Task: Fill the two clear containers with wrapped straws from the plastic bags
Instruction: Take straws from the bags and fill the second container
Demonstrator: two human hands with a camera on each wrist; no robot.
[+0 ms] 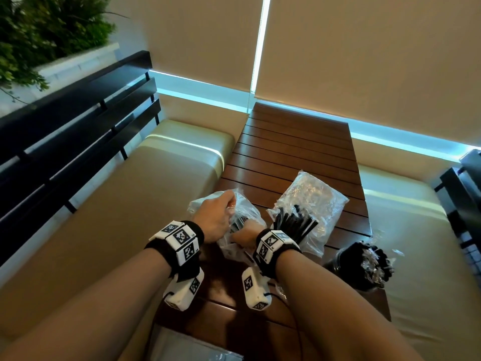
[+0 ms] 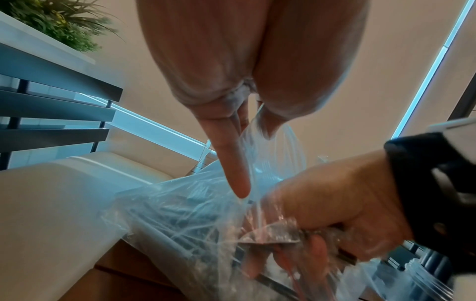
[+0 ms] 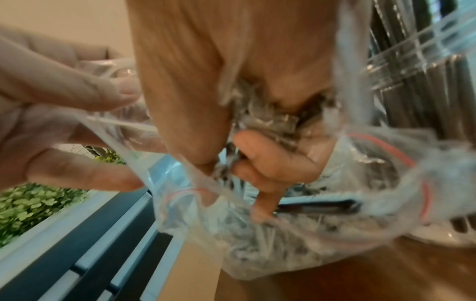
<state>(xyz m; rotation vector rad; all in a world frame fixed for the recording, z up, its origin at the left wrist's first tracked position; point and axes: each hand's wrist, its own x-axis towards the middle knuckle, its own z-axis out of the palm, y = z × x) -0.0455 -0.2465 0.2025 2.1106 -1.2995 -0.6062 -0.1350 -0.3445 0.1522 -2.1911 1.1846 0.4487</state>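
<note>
A clear plastic bag [image 1: 250, 217] of black wrapped straws lies on the wooden slatted table [image 1: 294, 147] right in front of me. My left hand [image 1: 229, 204] pinches the bag's open rim [image 2: 260, 130] and holds it up. Inside the bag, my right hand [image 1: 243, 234] has its fingers [image 3: 260, 160] curled round a bunch of wrapped straws [image 3: 260, 116]. A second bag [image 1: 312, 201] lies to the right, with black straws [image 1: 294, 222] poking out of its mouth. At the right edge stands a clear container [image 1: 361, 267] packed with wrapped straws. I see no other container.
Beige cushioned benches [image 1: 109, 217] flank the table on both sides. A dark slatted backrest [image 1: 65, 142] and a planter of greenery [image 1: 39, 35] are at the left. Drawn blinds [image 1: 364, 48] close off the far end. The table's far half is bare wood.
</note>
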